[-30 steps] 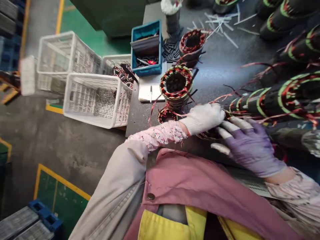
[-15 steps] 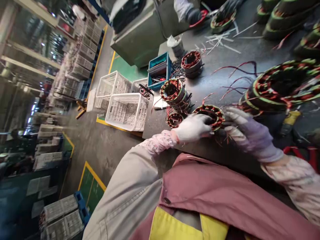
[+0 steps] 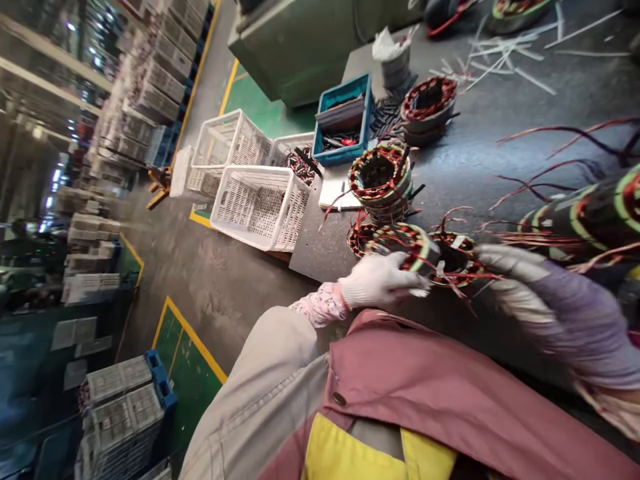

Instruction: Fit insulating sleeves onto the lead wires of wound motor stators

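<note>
Over the dark workbench (image 3: 493, 157), the left hand (image 3: 376, 280) clasps a tilted wound ring (image 3: 413, 247) (likely heavy; best held by its outer wall (image 3: 433, 253), sparing fragile windings (image 3: 406, 235)), the blurred right hand's (image 3: 555, 307) grip beside a second ring (image 3: 461, 257) unclear.

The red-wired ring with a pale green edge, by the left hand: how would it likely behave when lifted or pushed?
The red-wired ring would probably feel heavy for its size, being densely wound. Its round shape suggests it could roll on its side. Thin loose red wires beside it look floppy and might snag.
</note>
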Tool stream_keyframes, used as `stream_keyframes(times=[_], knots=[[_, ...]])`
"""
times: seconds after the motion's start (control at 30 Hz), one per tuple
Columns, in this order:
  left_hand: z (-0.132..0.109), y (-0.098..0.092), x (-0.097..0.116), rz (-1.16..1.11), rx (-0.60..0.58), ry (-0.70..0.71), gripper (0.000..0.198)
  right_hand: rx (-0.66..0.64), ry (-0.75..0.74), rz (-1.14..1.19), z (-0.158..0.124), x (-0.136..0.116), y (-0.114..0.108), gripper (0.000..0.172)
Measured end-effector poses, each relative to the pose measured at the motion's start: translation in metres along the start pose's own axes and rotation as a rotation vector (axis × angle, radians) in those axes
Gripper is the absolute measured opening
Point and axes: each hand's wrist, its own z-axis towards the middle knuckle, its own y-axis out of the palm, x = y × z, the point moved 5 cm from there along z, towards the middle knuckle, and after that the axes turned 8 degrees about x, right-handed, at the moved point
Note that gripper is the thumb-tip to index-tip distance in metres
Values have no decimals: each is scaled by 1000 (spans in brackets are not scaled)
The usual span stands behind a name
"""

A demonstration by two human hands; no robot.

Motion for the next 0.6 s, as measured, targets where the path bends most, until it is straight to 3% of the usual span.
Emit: stream_keyframes(times=[0.1, 0.17, 0.23, 0.3, 0.4, 0.47, 0.6], knots=[[-7, 22, -45, 89, -81, -183, 42, 66, -112, -223, -22, -9, 7, 55], [2, 42, -72, 120, -156, -280, 42, 106, -150, -422, -23, -7, 19, 42], [12, 57, -88, 124, -205, -330, 41, 78, -134, -554, -18, 1, 32, 26], [13, 62, -94, 119, -213, -334, 39, -19, -77, -632, -13, 11, 45, 28], [1, 53, -85, 117, -138, -345, 33, -180, 47, -710, -13, 23, 58, 36], [-5, 41, -67, 66, -43, -307, 33, -264, 68, -708, -17, 26, 63, 39], [22, 17, -14, -29, 21, -32, 40, -286, -13, -695, -24, 26, 61, 47]])
